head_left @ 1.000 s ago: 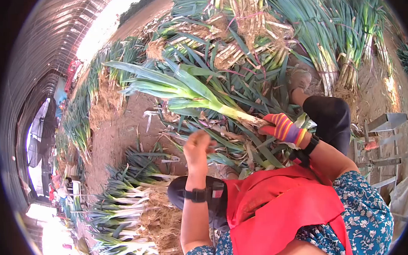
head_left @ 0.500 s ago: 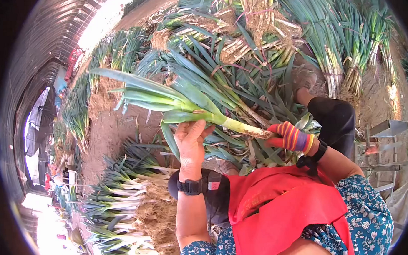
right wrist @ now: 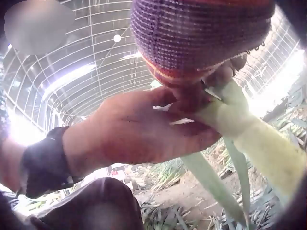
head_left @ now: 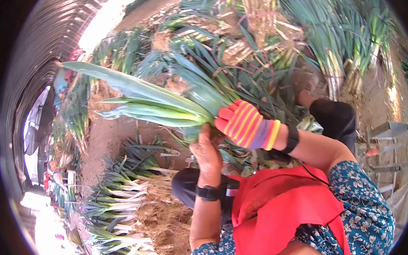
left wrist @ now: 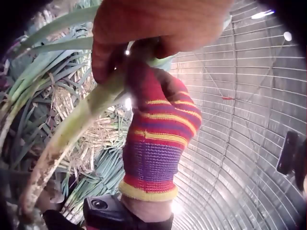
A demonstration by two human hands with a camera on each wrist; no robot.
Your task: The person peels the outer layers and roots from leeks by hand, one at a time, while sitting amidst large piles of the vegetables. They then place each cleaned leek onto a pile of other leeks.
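Observation:
My bare left hand (head_left: 207,155) holds a leek (head_left: 143,91) just where its leaves fan out from the stalk, fingers wrapped round it. Close against it, my right hand (head_left: 246,126), in a striped knitted glove, pinches the leek at the base of the leaves. Long green leaves point to the far left in the head view. In the left wrist view the pale stalk (left wrist: 72,124) slants down to a brown, dirty root end. The gloved fingertips are partly hidden behind the left hand there.
Loose leaves and leeks (head_left: 202,77) lie heaped in front of the knees. A row of leeks with bushy roots (head_left: 162,220) lies at the lower left. Tied bundles (head_left: 333,58) stand at the back right, and a metal frame (head_left: 388,131) stands at the right.
My left hand, at first off the leek, has taken hold of it below the leaves. My right hand has moved from the root end leftward to the leaf base.

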